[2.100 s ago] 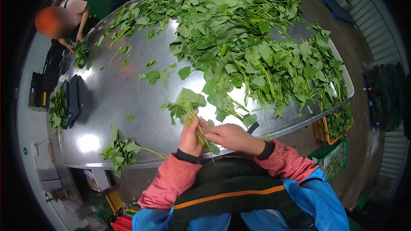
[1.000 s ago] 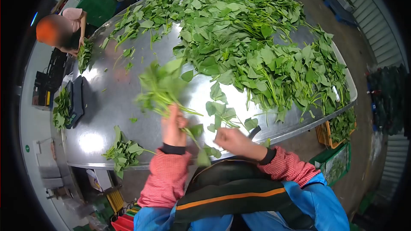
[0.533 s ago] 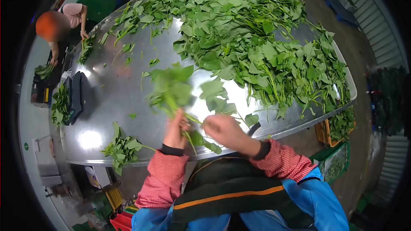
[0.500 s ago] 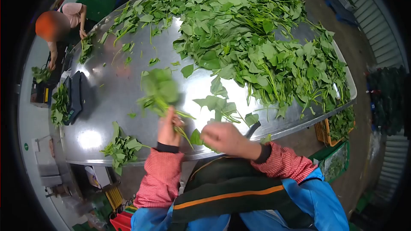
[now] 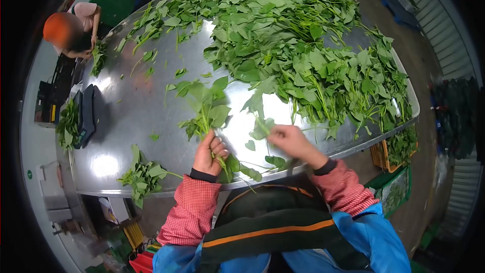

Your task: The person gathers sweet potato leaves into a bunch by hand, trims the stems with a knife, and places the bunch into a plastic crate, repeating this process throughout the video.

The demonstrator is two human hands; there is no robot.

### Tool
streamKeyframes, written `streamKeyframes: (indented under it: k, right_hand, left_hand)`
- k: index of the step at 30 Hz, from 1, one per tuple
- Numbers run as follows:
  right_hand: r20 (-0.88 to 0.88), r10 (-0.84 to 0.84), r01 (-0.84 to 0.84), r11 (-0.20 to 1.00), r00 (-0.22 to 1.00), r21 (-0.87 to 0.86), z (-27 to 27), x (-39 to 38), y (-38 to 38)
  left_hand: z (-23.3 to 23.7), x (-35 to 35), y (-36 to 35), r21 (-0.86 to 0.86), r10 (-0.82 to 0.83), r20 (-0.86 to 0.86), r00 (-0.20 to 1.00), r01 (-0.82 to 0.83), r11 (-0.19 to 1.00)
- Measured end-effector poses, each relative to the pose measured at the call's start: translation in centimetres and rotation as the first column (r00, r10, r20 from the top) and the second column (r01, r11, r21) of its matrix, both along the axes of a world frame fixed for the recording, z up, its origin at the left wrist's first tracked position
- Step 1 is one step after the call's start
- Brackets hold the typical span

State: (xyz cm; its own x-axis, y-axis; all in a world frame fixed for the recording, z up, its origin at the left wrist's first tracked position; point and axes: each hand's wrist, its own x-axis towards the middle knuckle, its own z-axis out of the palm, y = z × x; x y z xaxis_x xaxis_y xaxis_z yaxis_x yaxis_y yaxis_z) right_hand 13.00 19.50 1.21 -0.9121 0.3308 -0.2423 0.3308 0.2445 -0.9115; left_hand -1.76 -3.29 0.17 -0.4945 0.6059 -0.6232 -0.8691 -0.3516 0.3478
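Metal table (image 5: 126, 139) lies below 1 leafy bunch (image 5: 206, 114) inside left-hand fingers (image 5: 218, 147).

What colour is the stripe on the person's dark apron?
Orange; the stripe shows best in the head view.

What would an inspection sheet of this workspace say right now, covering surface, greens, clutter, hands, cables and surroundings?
Surface: metal table, shiny, strong glare in places.
Greens: big pile across the far and right parts; small bunch overhanging the near left edge.
Clutter: leaf scraps scattered on the metal; dark object at the left edge, kind unclear.
Left hand: closed around the stems of a leafy bundle.
Right hand: fingers at a sprig; blur hides the grip.
Cables: nothing seen.
Surroundings: co-worker handling greens at the far left; orange crate with greens beside the right edge.
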Motion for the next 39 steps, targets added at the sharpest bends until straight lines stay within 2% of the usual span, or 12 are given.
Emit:
streamKeyframes:
  k: [1, 2, 4, 7, 10, 13, 17, 21, 28, 33, 36, 39]
  right_hand:
    - [0.114, -0.072, 0.115, 0.892, 0.991, -0.438, 1.7, -0.4, 0.5]
    - [0.037, -0.098, 0.099, 0.768, 0.995, -0.633, 1.7, -0.2, 1.7]
    - [-0.081, -0.091, 0.086, 0.994, 0.993, -0.063, -1.2, -0.6, 1.6]
    - [0.024, -0.109, 0.111, 0.928, 0.994, -0.355, 0.3, -0.4, 0.6]
    - [-0.05, -0.189, 0.172, 0.957, 0.981, -0.234, -0.4, -0.5, -0.5]
    - [-0.194, -0.125, 0.154, 0.978, 0.973, 0.143, 0.9, -0.6, -1.4]
    - [-0.377, 0.195, 0.094, 0.774, 0.906, 0.626, 2.4, -1.1, -2.3]
    - [-0.341, 0.451, 0.076, 0.508, 0.825, 0.858, 2.9, -1.9, -3.2]
    - [-0.283, 0.576, 0.009, 0.431, 0.767, 0.902, 5.6, -2.0, -4.3]
    - [-0.218, 0.421, -0.127, 0.652, 0.881, 0.748, 2.2, 0.4, -4.1]
    - [-0.099, 0.113, -0.084, 0.963, 0.989, 0.258, 3.0, -1.3, -2.9]
    - [0.06, 0.138, -0.123, 0.97, 0.989, -0.21, 4.5, -4.5, -3.5]
  left_hand:
    - [0.3, -0.3, -0.5, 0.042, -0.005, -0.012, 1.0, 0.005, 0.999]
    - [0.8, -0.6, -0.7, 0.085, -0.013, -0.026, 1.0, 0.015, 0.996]
    - [3.0, 0.0, 0.0, -0.12, 0.067, -0.066, 0.996, -0.074, 0.99]
    - [3.6, 0.3, 0.5, -0.159, 0.15, -0.127, 0.98, -0.17, 0.973]
    - [5.1, 0.8, 1.1, -0.171, 0.168, -0.194, 0.967, -0.201, 0.965]
    - [5.8, 1.3, 1.2, -0.179, 0.158, -0.315, 0.936, -0.222, 0.958]
    - [6.2, 2.5, 2.5, -0.21, -0.001, -0.382, 0.924, -0.086, 0.974]
    - [5.5, 3.0, 3.7, -0.253, -0.024, -0.393, 0.919, -0.083, 0.964]
    - [3.6, 0.7, 3.4, -0.284, 0.004, -0.421, 0.907, -0.136, 0.949]
    - [4.2, -2.9, 1.0, -0.18, 0.142, -0.417, 0.898, -0.235, 0.955]
    - [4.8, -2.3, 0.8, -0.15, 0.062, -0.444, 0.894, -0.142, 0.978]
    - [4.0, -0.4, 2.2, -0.113, 0.019, -0.429, 0.903, -0.074, 0.991]
